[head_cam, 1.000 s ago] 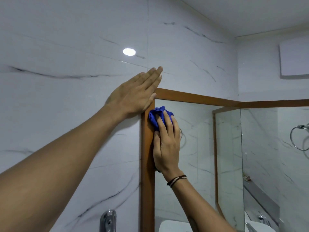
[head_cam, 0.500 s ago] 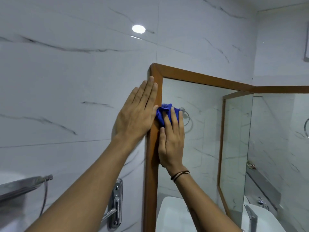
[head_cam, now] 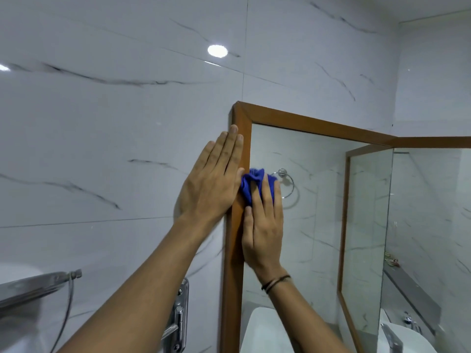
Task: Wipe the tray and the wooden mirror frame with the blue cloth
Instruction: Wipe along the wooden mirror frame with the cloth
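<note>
The right hand presses the bunched cloth flat-fingered against the frame's upright left rail, which runs straight down below this grip, while the left hand, open and empty, braces on the wall beside it.

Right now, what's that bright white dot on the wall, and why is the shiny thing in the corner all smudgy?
Head view: the dot is glare, a light reflecting off the glossy marble tile. Head view: the metal rack at lower left is blurred, sitting at the edge of the wide-angle picture, while the left hand, right hand and blue cloth look sharp.
</note>
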A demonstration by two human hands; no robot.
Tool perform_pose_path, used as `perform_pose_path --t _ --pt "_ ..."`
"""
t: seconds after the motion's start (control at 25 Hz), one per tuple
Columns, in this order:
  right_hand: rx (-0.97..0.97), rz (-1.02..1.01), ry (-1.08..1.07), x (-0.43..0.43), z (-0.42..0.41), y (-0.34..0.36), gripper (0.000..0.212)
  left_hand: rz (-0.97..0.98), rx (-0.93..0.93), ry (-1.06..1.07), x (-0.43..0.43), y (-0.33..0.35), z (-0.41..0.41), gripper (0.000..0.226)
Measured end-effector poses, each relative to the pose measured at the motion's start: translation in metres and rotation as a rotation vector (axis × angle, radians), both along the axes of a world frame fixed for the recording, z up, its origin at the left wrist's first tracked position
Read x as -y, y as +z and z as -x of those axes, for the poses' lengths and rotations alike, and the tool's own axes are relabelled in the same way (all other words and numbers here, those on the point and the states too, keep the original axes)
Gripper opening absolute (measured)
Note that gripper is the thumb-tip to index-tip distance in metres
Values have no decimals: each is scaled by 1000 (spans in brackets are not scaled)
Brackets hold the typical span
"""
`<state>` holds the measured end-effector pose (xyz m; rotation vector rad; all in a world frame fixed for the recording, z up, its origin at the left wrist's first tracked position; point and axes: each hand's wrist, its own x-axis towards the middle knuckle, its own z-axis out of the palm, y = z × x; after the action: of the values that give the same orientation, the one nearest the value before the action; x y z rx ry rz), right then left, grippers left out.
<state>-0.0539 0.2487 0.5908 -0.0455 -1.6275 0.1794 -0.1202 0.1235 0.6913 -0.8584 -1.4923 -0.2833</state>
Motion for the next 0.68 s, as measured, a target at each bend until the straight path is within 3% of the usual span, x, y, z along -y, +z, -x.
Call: perform_pose_path --t 0.16,0.44,0.56,0.68 --pt "48 -32 -12 0 -6 -56 66 4 -2 6 1 -1 -2 65" --pt "-31 45 9 5 -1 103 57 9 -11 19 3 37 -11 63" --pt "-93 119 -17 5 5 124 55 13 -28 30 4 82 -13 62" --pt "-168 286 6 -2 6 124 55 23 -15 54 4 82 -10 64"
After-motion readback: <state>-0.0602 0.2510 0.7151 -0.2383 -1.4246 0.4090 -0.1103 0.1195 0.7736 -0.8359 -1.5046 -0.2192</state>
